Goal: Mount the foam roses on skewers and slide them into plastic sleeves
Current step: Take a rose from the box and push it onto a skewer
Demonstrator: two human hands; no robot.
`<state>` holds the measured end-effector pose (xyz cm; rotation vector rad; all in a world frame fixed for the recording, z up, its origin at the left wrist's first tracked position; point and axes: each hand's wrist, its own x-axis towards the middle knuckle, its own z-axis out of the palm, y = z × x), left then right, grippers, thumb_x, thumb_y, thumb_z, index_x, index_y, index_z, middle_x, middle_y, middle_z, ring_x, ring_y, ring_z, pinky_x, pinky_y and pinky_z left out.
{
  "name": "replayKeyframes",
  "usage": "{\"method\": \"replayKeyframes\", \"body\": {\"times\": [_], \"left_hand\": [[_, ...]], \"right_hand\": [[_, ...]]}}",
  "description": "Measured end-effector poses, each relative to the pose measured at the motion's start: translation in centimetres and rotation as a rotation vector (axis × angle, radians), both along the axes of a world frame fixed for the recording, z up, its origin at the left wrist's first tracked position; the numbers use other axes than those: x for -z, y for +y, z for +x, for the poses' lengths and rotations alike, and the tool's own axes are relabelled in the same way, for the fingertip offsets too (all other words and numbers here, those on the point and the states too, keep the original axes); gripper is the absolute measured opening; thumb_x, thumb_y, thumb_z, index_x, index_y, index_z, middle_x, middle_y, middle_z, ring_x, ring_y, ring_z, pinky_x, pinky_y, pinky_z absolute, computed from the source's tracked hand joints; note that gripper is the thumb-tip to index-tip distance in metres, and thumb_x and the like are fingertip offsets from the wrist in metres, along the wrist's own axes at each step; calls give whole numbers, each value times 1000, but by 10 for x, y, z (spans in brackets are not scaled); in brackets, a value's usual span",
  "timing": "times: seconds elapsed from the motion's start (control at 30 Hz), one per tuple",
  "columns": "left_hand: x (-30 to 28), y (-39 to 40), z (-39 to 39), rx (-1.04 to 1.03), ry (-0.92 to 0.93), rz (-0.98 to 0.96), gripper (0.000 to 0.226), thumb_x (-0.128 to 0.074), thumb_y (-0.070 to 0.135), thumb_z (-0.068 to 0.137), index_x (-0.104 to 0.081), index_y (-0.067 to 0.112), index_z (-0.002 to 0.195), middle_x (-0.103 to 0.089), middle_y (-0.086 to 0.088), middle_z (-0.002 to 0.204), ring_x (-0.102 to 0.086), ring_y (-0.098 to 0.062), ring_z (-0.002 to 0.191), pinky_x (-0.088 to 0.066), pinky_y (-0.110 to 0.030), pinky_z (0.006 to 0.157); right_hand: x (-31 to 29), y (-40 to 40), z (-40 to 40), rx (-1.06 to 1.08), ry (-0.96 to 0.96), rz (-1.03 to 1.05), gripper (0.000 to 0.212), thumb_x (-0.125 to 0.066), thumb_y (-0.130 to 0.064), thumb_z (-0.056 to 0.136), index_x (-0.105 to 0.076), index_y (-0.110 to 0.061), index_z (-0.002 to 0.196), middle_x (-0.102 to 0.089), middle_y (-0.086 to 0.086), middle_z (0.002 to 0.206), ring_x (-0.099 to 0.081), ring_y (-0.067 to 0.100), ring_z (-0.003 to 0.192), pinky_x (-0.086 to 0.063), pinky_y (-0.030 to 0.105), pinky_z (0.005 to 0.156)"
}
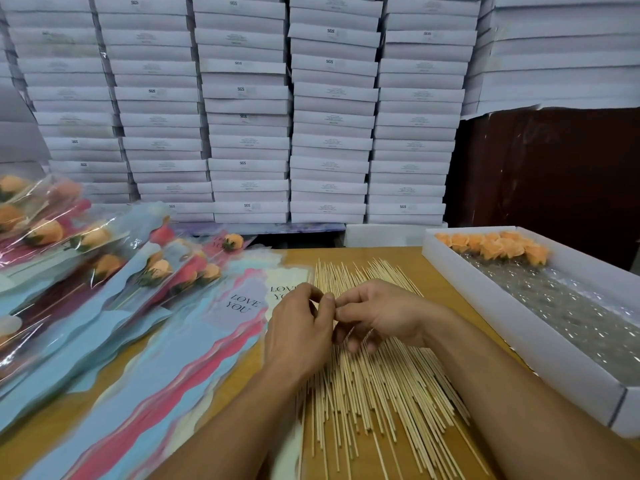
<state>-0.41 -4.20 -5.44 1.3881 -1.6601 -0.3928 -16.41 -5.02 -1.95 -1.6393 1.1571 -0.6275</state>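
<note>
Both hands meet fingertip to fingertip over a loose heap of wooden skewers [374, 382], far too many to count. The left hand [298, 327] and right hand [377, 317] have curled fingers; whether they pinch a skewer cannot be told. About ten orange foam roses [495, 245] sit at the far end of one white tray [519, 344] on the right. Empty plastic sleeves [194, 344] and a pile of sleeved roses [90, 258] lie left.

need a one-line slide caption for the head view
Both hands, left hand and right hand, meet over the spread pile of thin wooden skewers, orange foam roses waiting in the white tray.
</note>
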Motion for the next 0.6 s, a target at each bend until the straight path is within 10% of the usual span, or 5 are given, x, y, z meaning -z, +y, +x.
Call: {"method": "replayKeyframes", "body": {"times": [0.33, 0.6], "left_hand": [[1, 1, -3, -25, -81, 49, 14, -49, 36, 100, -58, 27, 101, -66, 7, 88, -62, -15, 81, -55, -40, 75], [2, 4, -14, 15, -147, 17, 17, -50, 40, 99, -58, 28, 107, -64, 9, 90, -60, -12, 81, -53, -37, 73]], "right_hand": [[-8, 3, 5, 99, 351, -141, 15, -59, -23, 101, -72, -19, 96, -75, 0, 75, -69, 8, 59, -48, 21, 50], [-51, -73, -71, 887, 529, -363, 12, -61, -18, 90, -64, -6, 94, -70, 13, 99, -68, 31, 88, -53, 33, 72]]}}
